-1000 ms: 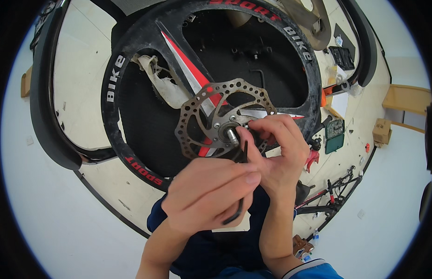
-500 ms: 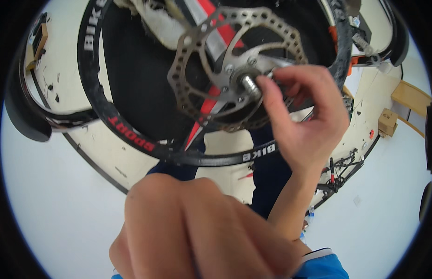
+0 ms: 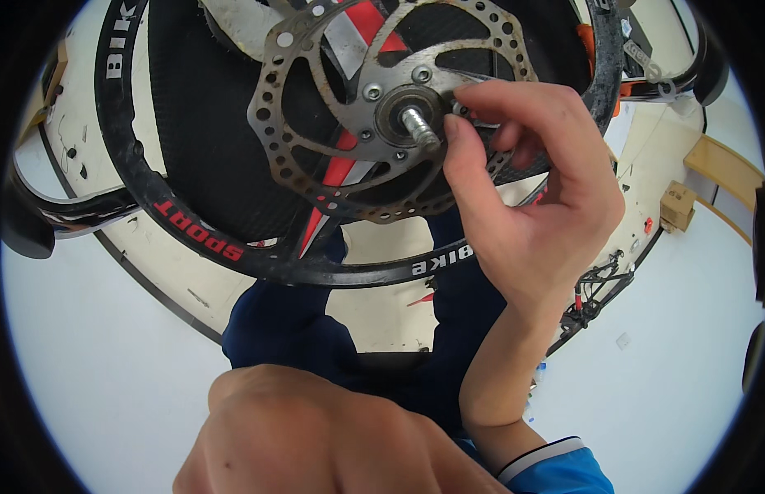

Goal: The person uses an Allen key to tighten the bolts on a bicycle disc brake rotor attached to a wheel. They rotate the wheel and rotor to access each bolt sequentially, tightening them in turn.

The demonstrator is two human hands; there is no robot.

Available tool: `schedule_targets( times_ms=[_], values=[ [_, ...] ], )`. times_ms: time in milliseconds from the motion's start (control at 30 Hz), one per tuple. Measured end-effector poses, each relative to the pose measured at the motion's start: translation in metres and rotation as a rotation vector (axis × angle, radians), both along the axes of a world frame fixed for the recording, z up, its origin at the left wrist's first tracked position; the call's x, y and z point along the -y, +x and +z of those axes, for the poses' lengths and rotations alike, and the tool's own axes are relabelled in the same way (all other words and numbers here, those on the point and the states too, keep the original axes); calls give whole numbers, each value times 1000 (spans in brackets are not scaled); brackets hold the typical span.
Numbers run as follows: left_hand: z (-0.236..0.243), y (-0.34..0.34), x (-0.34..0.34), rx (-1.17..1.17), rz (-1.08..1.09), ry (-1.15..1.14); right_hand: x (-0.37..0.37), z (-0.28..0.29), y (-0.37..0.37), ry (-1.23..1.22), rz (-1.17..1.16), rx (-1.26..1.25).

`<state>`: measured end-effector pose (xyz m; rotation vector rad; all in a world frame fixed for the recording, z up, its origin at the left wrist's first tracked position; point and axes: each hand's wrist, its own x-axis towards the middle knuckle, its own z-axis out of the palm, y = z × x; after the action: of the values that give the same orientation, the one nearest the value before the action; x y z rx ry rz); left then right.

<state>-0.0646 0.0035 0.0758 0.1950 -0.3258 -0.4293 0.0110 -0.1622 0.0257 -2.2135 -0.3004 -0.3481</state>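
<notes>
My right hand [image 3: 539,181] reaches to the wheel hub from the right. Its thumb and forefinger pinch a small metal bolt [image 3: 459,108] at the face of the perforated brake disc [image 3: 285,144]. Left of those fingertips, a threaded axle [image 3: 419,130] sticks out of the hub centre. Several bolt heads ring the axle on the disc. My left hand [image 3: 316,436] is large and close at the lower edge, knuckles up and fingers curled under. What it holds, if anything, is hidden. The black wheel rim [image 3: 144,177] with white and red lettering surrounds the disc.
Behind the disc lies a black surface [image 3: 209,132] with red and white stripes. Curved dark tubes stand at left [image 3: 94,212] and right. A cardboard box [image 3: 677,204] and a black bicycle frame [image 3: 592,300] are on the right. My legs [image 3: 292,329] are below the rim.
The wheel and disc have shifted left and slightly up in the picture. My left hand sits lower and further left. My right hand's fingertips stay beside the axle, a little more apart from it.
</notes>
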Motion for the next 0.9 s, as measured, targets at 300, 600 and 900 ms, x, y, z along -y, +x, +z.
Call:
schedule_targets(
  times_ms=[300,600,900],
  values=[
    [-13,36,-22,71,102,105,-8,0,-4,32,-117,-61],
    [-71,86,-44,342,223,261,5,6,2,68,-64,-86],
    [-75,103,-38,412,371,234,-2,4,2,-15,-39,26]
  ],
)
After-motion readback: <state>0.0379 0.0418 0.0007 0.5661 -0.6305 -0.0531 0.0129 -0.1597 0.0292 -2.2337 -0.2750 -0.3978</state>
